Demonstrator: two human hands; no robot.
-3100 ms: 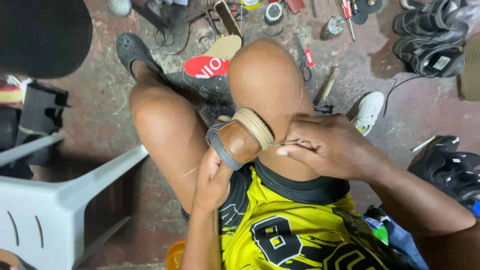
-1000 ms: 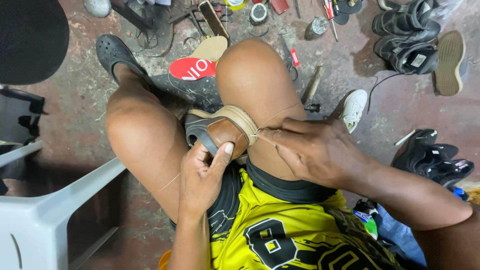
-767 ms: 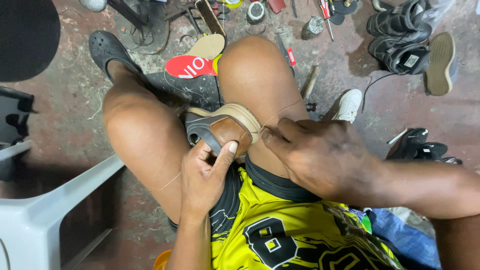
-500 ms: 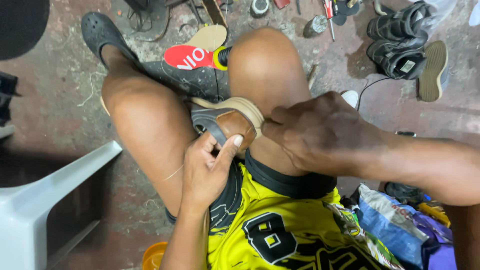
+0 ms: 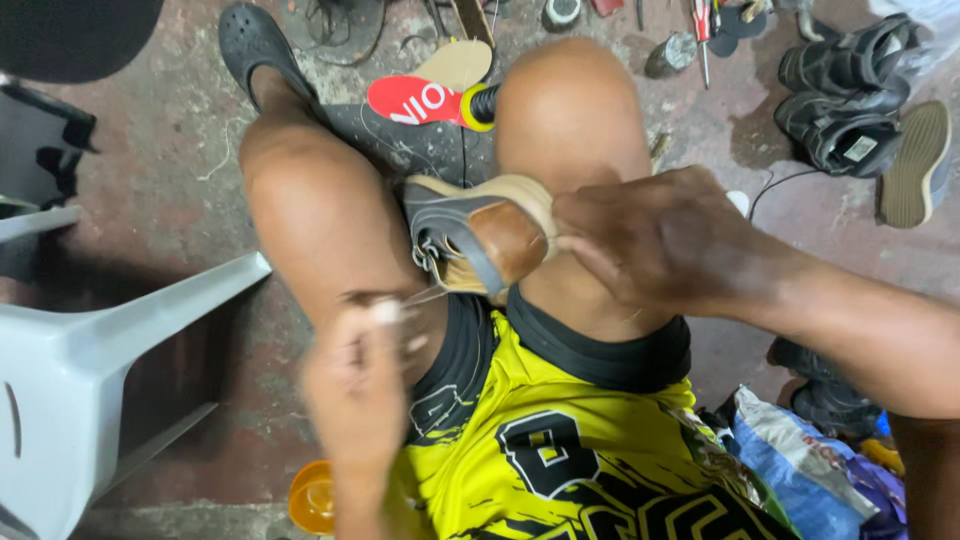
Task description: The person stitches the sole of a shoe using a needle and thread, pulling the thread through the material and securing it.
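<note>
One tan-soled sandal [image 5: 480, 240], grey-strapped, gripped by right hand [image 5: 660, 240]; blurred left hand [image 5: 360, 390] pinches thread [image 5: 425, 297]

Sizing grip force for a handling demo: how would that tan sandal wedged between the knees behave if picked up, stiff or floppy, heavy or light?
The sandal is probably light: the right hand steadies it with fingertips alone. Its thick tan sole looks fairly stiff, while the grey strap looks bendable. The flat sole makes rolling unlikely. The left hand is motion-blurred, so its grip is unclear.
</note>
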